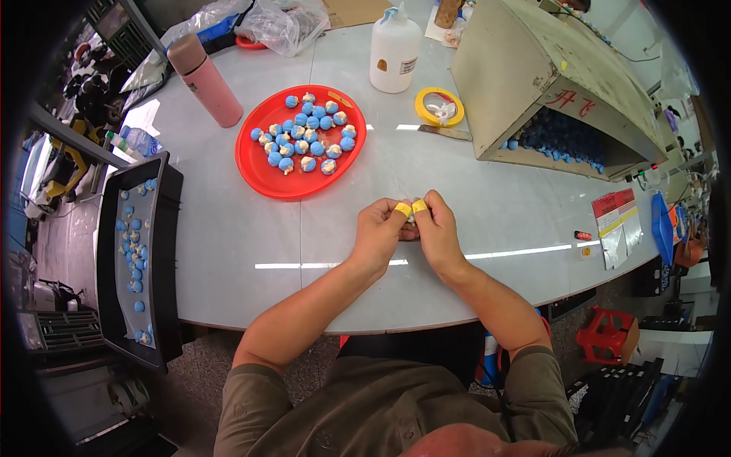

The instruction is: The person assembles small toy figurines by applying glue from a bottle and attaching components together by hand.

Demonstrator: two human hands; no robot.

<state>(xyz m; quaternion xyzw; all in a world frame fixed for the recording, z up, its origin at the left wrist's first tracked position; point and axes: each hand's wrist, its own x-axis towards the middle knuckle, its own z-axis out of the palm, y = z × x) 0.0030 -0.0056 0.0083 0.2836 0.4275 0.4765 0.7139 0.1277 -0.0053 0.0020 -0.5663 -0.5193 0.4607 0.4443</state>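
My left hand [378,231] and my right hand [439,231] meet over the middle of the grey table, fingers closed together. Yellow tape wraps both thumbs. Between the thumbs a bit of a small pale piece [411,218] shows; my fingers cover most of it, so its kind cannot be made out. Beyond my left hand lies a round red tray [255,171] holding several small blue balls [308,164] with cream-coloured parts on them.
A black bin [169,251] with similar balls stands at the left edge. Farther back are a pink bottle [207,84], a white plastic bottle [395,53], a yellow tape roll [457,114] and a knife-like blade [445,132]. At right, a beige metal box [506,91] holds many blue balls.
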